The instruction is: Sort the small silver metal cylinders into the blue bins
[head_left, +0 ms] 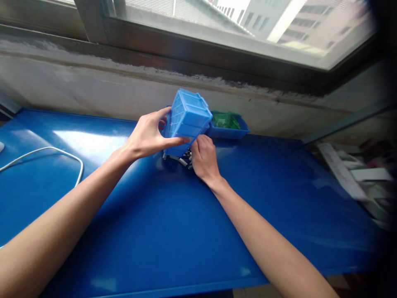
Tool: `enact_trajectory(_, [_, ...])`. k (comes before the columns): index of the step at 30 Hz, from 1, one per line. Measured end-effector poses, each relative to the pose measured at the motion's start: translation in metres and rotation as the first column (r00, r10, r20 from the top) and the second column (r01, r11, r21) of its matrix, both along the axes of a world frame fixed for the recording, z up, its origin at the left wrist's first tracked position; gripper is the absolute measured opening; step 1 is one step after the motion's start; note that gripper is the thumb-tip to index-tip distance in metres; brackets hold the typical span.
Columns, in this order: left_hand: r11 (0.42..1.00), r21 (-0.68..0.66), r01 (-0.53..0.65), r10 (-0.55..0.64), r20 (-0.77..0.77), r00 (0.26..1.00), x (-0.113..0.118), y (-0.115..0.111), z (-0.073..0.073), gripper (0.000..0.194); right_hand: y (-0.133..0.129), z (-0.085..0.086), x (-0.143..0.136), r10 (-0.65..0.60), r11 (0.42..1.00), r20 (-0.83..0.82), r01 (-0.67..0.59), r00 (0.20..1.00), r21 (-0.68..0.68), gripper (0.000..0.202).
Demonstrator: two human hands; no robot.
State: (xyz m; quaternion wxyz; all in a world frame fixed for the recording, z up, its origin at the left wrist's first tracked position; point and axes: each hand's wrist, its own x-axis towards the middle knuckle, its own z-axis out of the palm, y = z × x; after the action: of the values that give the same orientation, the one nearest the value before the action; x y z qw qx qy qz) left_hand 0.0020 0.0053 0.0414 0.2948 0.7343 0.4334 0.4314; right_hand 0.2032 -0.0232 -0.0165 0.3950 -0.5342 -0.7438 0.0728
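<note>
My left hand (151,132) grips a light blue plastic bin (189,114) from its left side, thumb across the near face. The bin is tipped steeply, its base up and its opening turned down to the table. Under and beside it lie several small dark and silvery cylindrical pieces (182,160) on the blue surface. My right hand (204,157) is closed right beside the bin's lower right edge, next to these pieces. Its fingertips are hidden behind the hand, so what they hold, if anything, does not show.
A second blue bin (229,132) with green pieces (226,120) in it stands behind my right hand, against the wall. A white cable (62,151) curves over the left of the blue table (173,231). A window (232,37) runs above the wall; white items (350,169) lie at the right.
</note>
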Motion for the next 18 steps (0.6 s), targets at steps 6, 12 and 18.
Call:
enact_trajectory(6, [0.996,0.089,-0.011,0.025,-0.151,0.988,-0.001,0.005,-0.004,0.094,-0.002,-0.001,-0.001,-0.038,0.999,0.031,0.039,0.999,-0.017,0.045])
enact_trajectory(12, [0.992,0.124,0.004,0.023,-0.221,0.975,0.0,0.003,-0.005,0.107,-0.006,0.0,-0.001,-0.173,0.983,-0.043,0.175,0.984,0.05,0.04])
enact_trajectory(18, [0.989,0.148,0.007,0.01,-0.118,0.993,0.002,-0.001,0.002,0.102,-0.013,0.015,0.004,-0.125,0.982,-0.194,0.149,0.973,0.113,0.027])
